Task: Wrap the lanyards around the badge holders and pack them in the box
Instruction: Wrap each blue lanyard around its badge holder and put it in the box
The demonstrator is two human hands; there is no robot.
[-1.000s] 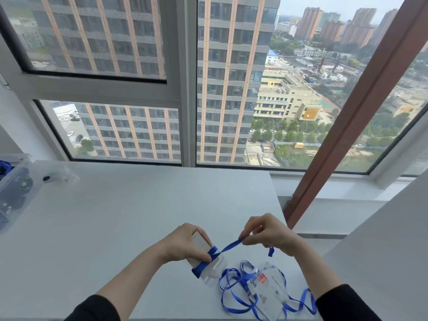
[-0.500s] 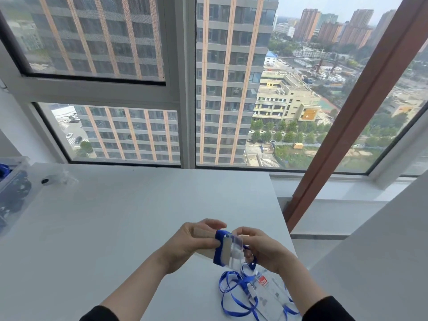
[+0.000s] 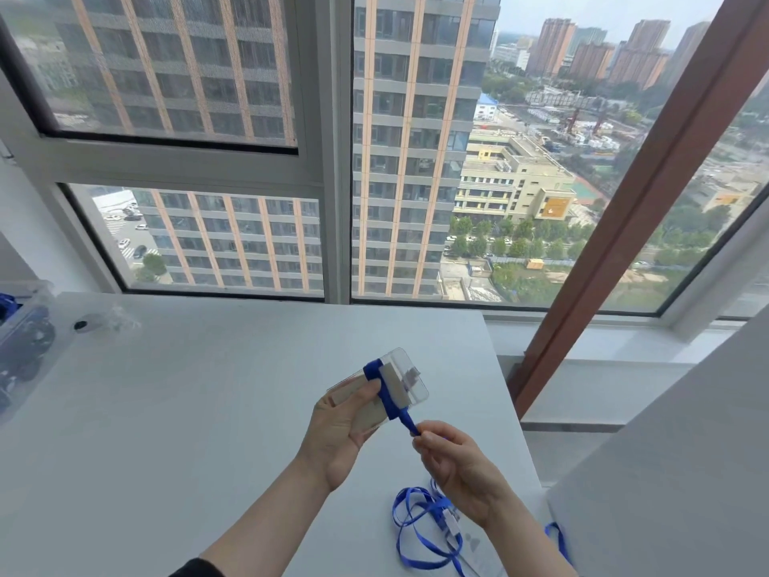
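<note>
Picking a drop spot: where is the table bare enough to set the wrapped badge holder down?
Widest bare table: between the box at the left edge and the left hand. Another strip beyond the badge holder, toward the far right corner. Crowded: near right, where loose lanyard lies below the right hand.

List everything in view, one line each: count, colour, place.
held badge holder: one, clear, above the table
wound lanyard: one, blue, round the held badge holder
loose lanyard: one, blue, table's near right
second badge holder: one, clear, among the loose loops
box: one, clear, table's left edge
small bag: one, clear, beside the box
table: one, white, below the window
window: one, grey-framed, behind the table
left hand: grips the held badge holder
right hand: pinches the wound lanyard's free end
</note>
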